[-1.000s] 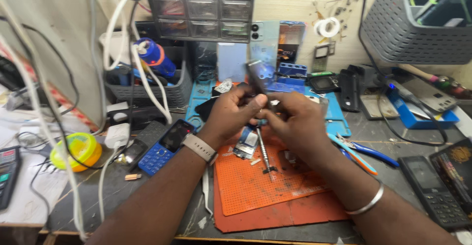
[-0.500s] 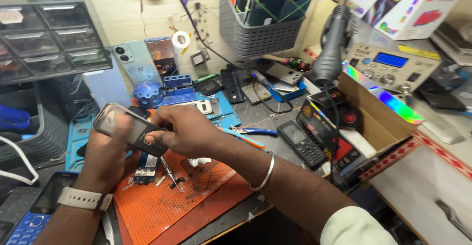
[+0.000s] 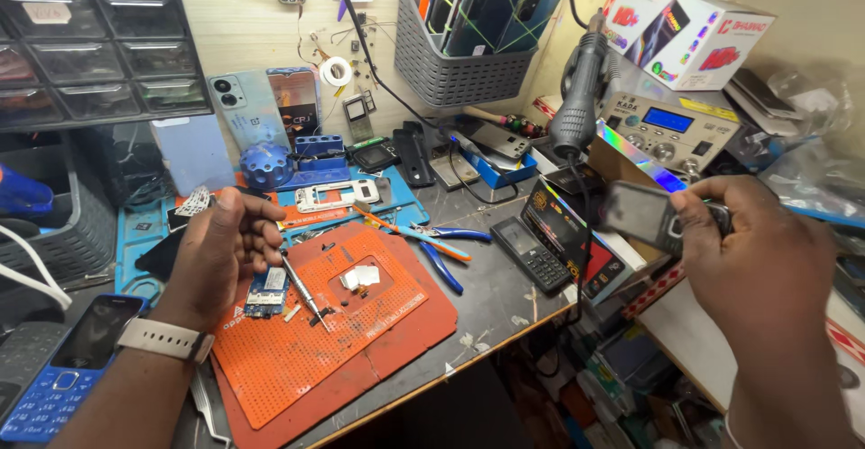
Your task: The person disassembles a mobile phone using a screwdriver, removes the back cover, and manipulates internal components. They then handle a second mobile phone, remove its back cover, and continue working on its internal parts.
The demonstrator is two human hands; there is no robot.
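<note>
The left hand point(image 3: 223, 249) curls closed around a thin metal screwdriver point(image 3: 302, 292), its tip resting on the perforated orange rubber mat point(image 3: 297, 359) beside a small blue circuit board point(image 3: 267, 291). Out to the right, past the bench edge, the right hand point(image 3: 766, 260) grips a flat grey rectangular phone shell point(image 3: 641, 215) between thumb and fingers, held in the air.

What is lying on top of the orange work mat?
On the orange mat lie a small blue circuit board, a shiny metal piece and the tip of the screwdriver in the left hand. The hand covers the screwdriver's handle.
</note>
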